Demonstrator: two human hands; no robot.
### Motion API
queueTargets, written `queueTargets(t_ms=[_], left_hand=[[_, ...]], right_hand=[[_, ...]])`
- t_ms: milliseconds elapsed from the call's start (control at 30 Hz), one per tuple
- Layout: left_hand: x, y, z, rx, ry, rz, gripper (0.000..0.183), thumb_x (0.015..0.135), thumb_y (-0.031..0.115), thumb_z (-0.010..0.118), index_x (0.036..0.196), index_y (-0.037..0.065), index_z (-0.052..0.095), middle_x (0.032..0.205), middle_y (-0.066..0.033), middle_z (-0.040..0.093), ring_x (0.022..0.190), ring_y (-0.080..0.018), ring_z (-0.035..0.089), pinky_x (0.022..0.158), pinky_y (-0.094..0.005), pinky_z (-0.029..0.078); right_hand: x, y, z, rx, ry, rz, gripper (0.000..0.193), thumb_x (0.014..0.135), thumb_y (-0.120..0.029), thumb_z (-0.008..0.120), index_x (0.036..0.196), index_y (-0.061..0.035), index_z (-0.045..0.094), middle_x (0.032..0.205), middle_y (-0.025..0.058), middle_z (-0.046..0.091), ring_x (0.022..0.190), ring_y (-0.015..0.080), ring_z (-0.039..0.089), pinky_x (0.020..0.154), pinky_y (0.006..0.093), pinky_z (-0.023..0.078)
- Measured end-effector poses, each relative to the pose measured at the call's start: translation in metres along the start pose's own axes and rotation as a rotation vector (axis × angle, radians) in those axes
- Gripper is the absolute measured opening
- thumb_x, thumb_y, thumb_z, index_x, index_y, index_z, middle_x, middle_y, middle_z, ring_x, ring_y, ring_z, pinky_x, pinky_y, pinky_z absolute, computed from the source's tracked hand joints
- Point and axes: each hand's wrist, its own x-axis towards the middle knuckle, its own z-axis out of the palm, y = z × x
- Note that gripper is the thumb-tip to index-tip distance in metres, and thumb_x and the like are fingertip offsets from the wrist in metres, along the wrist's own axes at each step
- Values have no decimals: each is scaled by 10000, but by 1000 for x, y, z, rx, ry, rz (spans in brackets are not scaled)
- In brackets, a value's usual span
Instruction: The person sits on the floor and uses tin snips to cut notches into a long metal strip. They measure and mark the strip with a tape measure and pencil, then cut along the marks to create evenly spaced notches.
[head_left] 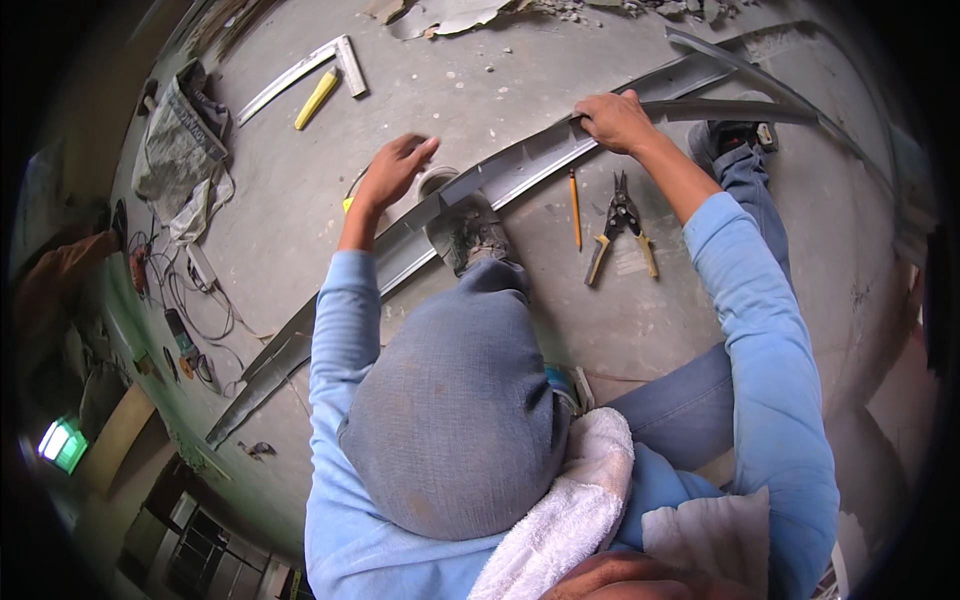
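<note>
Metal channel (520, 165) under R hand (615, 120), beside L hand (392, 170)

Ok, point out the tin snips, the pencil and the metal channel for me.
tin snips (622, 215), head view, on the pivot above the yellow handles.
pencil (575, 208), head view, mid-shaft.
metal channel (530, 160), head view, on the bare web between the two hands.

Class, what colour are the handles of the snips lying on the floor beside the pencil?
The snips have yellow handles, seen best in the head view, beside the pencil.
</note>
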Motion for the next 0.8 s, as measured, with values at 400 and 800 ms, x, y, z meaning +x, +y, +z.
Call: queueTargets(t_ms=[400,800], left_hand=[[-129,-113,-1,376,138,-248,576,880,543,751,1106,14,733,1029,-234,744,1002,-419,704,875,-470,544],[-133,-134,13,413,169,-257,315,951,368,674,1054,72,693,989,-227,717,974,-452,663,807,-537,518]], right_hand=[[-2,-31,-27,-69,-54,-2,434,845,-460,668,1192,-204,722,1246,68,697,1252,255,596,1074,535,370],[22,-127,17,42,-66,-140,310,919,-418,656,1133,-218,760,1121,66,754,1116,281,689,974,530,428]])
